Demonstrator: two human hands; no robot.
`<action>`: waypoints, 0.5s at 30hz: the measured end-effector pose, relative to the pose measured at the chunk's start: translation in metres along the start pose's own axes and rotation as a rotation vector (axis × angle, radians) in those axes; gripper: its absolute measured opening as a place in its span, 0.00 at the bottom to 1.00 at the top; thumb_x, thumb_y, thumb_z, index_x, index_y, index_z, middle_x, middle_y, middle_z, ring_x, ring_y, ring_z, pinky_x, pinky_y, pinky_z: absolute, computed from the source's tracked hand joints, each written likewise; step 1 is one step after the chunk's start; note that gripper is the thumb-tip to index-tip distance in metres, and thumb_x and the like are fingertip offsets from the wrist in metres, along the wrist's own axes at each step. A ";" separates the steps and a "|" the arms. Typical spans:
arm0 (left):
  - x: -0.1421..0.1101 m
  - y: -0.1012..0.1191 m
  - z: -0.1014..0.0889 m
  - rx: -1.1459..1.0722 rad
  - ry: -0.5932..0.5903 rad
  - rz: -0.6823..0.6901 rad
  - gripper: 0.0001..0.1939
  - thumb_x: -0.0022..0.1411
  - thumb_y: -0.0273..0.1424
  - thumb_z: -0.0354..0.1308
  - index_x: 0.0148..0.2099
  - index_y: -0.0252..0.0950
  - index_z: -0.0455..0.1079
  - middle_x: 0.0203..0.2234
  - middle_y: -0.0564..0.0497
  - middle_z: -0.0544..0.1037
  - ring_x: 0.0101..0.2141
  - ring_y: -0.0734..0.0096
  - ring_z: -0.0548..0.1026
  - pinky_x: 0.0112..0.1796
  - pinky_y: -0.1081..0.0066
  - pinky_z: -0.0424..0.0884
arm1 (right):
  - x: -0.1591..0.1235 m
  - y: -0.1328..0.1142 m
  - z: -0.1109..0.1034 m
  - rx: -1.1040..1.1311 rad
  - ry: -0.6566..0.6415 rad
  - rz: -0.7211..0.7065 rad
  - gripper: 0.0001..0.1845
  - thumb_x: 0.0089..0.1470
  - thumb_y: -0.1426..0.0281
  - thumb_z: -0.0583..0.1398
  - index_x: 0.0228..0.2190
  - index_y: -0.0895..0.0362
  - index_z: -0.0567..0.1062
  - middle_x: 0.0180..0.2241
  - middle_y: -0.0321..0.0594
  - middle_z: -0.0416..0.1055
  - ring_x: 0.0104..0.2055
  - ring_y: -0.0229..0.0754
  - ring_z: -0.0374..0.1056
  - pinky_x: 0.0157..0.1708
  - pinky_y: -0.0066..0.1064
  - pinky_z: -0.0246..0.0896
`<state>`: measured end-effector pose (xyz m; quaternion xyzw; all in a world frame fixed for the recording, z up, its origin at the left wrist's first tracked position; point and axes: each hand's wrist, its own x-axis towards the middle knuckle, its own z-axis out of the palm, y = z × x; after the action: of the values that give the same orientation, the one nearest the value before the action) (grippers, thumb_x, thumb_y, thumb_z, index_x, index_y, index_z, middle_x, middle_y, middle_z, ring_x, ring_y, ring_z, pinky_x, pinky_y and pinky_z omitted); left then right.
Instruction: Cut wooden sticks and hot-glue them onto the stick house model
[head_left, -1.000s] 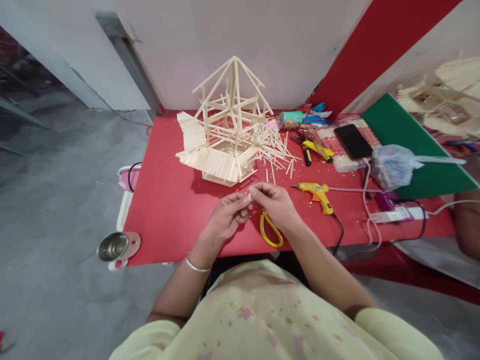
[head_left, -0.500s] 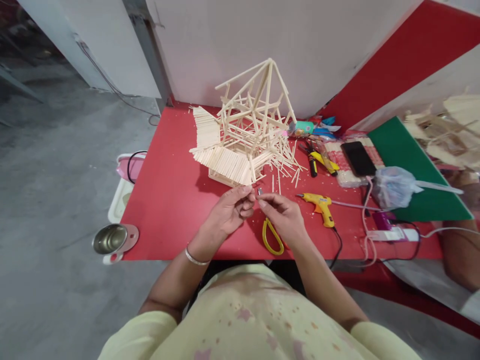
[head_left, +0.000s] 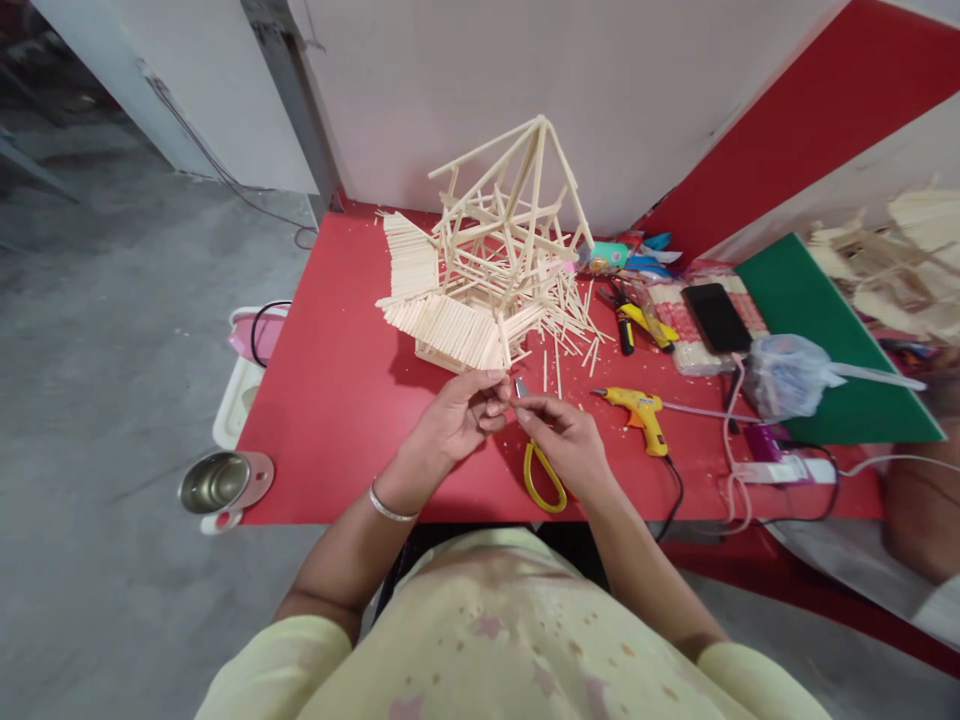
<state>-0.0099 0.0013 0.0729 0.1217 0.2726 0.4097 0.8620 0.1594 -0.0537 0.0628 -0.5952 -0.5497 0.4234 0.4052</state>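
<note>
Close together over the red table (head_left: 330, 420), my left hand (head_left: 457, 425) and my right hand (head_left: 568, 445) both have their fingertips pinched. Whatever lies between the fingers is too small to make out. Just beyond them stands a model built of thin wooden sticks (head_left: 457, 330), with slatted lower roof panels and a bare pointed frame on top. A pair of scissors with yellow handles (head_left: 529, 480) lies partly hidden under my right hand, its metal tip showing past my fingers. Loose wooden sticks (head_left: 570, 325) are heaped at the model's right side.
Right of my right hand lies a yellow glue gun (head_left: 637, 408) with a trailing cord. Behind it are pliers (head_left: 625, 330), a phone (head_left: 716, 317) and a plastic bag (head_left: 791, 375). A metal cup (head_left: 217, 485) sits at the left edge. Another person's arm (head_left: 919, 510) shows far right.
My fingertips stay pinched close together, the right hand a little lower. More of the scissors' metal tip shows. The view has shifted slightly.
</note>
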 end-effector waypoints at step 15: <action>-0.001 0.005 0.007 0.007 -0.012 -0.027 0.10 0.49 0.29 0.69 0.30 0.29 0.72 0.21 0.54 0.73 0.18 0.85 0.62 0.18 0.81 0.55 | -0.005 0.013 -0.005 -0.034 0.022 -0.021 0.14 0.57 0.58 0.65 0.37 0.55 0.83 0.34 0.37 0.80 0.33 0.38 0.71 0.35 0.30 0.65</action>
<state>-0.0100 0.0037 0.0815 0.1236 0.2705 0.3962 0.8687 0.1682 -0.0597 0.0519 -0.6008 -0.5586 0.4030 0.4056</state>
